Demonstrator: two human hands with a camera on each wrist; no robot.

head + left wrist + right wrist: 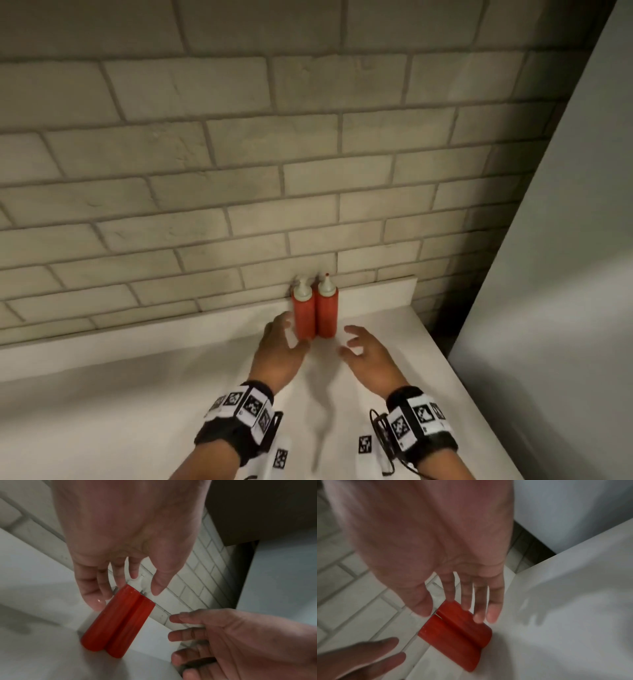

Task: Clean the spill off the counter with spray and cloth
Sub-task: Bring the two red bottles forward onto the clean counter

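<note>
Two red squeeze bottles with white caps stand side by side on the white counter [137, 428], touching the tiled wall: the left bottle [304, 318] [109, 623] and the right bottle [327, 315] [465, 622]. My left hand [291, 334] [126, 593] hovers just left of them with its fingers spread and holds nothing. My right hand [352, 341] [453, 609] hovers just right of them, also spread and empty. A faint grey streak [322, 411] lies on the counter between my wrists; I cannot tell whether it is shadow or spill. No spray or cloth is in view.
A pale brick-tile wall [239, 171] rises behind the counter. A tall white panel [548, 274] stands at the right, with a dark gap [442, 308] between it and the counter's right edge.
</note>
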